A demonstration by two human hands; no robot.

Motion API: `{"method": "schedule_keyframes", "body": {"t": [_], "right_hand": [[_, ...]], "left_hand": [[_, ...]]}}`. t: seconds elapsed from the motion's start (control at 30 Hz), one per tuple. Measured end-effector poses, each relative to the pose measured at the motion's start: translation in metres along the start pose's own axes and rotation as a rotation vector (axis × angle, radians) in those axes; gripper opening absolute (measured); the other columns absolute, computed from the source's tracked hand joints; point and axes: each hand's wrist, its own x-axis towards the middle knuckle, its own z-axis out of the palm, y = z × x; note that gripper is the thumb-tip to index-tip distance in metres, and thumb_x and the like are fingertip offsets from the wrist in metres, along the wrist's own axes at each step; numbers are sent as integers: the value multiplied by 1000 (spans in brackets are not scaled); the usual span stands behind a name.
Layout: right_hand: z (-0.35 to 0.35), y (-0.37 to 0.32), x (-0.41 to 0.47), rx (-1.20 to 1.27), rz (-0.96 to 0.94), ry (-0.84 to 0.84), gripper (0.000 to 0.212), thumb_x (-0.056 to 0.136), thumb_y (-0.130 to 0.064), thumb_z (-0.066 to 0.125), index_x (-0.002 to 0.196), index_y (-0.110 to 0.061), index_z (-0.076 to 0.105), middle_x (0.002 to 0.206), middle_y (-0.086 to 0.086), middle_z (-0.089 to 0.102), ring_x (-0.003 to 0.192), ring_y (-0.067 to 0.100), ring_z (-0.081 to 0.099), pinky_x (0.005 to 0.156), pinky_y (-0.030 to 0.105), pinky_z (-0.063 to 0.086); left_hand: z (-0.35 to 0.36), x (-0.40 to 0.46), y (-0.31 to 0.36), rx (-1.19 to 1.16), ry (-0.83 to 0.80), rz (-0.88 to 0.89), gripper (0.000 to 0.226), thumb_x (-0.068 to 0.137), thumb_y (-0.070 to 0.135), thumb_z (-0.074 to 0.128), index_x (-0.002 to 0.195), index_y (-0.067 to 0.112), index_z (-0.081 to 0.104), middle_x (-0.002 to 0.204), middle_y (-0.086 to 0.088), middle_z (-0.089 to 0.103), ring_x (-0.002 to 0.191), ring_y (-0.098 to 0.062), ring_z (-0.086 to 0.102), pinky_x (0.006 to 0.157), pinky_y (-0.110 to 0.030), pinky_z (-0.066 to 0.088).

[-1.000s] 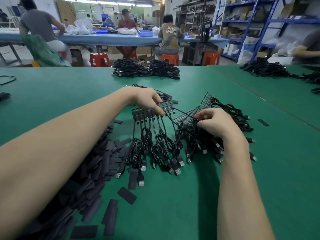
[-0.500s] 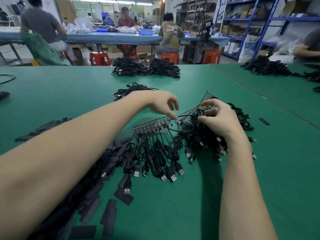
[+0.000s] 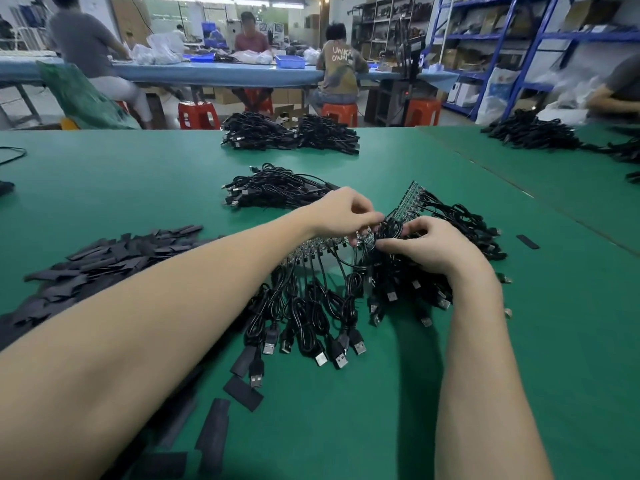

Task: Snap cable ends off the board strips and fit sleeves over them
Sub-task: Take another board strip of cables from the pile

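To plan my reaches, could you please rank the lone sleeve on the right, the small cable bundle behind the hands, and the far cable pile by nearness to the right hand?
1. Lone sleeve, right of the right hand.
2. Small cable bundle, behind, leftward.
3. Far cable pile, at the table's back edge.

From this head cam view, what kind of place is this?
Most likely a cable assembly workshop. Piles of USB cables lie on the green bench, other workers sit on stools at a long blue table, and blue racks hold stock.
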Motion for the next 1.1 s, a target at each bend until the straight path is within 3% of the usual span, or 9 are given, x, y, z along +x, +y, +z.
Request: {"method": "schedule_keyframes", "body": {"t": [0.1,0.23,0.37,0.47,0.6,0.73,0.83,1.0,1.1], "right_hand": [[6,-2,0,-4,2,14,34,70,-40,86,79,-22,59,77,-5,62,67,12,54,57,28,38],[-1,-3,0,-14,-4,12,22,73,-31,80,74,-19,62,67,-5,60,63,15,52,58,28,39],[-7,4,-1,131,-63,37,18,78,-28,77,73,-19,63,58,-12,60,58,12,49,60,28,39],[-9,6,3,187,-84,64,14,82,-22,74,80,-21,60,67,-10,65,59,11,52,62,28,41],[-8,8,3,320,45,-87,7,91,-26,71,96,-25,66,89,-1,66,75,12,60,63,27,48],[-9,10,4,365,108,-3,12,96,-17,60,98,-24,69,81,-1,64,69,12,58,59,25,49],[-9,12,3,326,105,-4,12,92,-13,65,91,-24,67,78,-2,62,66,10,56,61,26,52],[-11,13,0,256,55,54,20,84,-11,73,94,-27,69,76,-3,70,60,13,60,57,26,48],[-16,11,-1,274,-12,194,31,80,-2,64,87,-31,72,82,-2,73,62,15,61,59,26,46]], "left_hand": [[-4,-1,1,67,-33,22,35,99,40,61,83,11,72,56,8,66,51,-6,64,56,-13,46],[3,4,5,217,103,33,30,97,42,61,79,20,70,47,14,61,45,-1,59,59,-23,48],[7,8,7,233,155,19,32,97,44,60,79,19,69,55,11,61,56,-7,64,70,-30,56],[5,7,9,146,72,44,23,100,39,59,88,20,66,73,3,70,61,-9,66,62,-23,51],[2,3,5,115,30,115,15,98,34,63,95,20,67,80,8,67,64,-7,62,59,-6,41],[7,3,3,88,38,127,12,98,35,62,95,23,64,82,10,67,70,-14,67,61,-10,42],[13,6,3,90,50,127,13,98,34,63,96,21,65,79,10,64,67,-6,61,65,-21,43],[13,7,9,55,-75,66,18,91,41,71,99,26,64,72,5,58,55,-6,50,54,-12,40],[14,9,11,119,-117,27,13,92,33,70,101,27,65,74,4,62,54,-4,53,54,-13,42]]}}
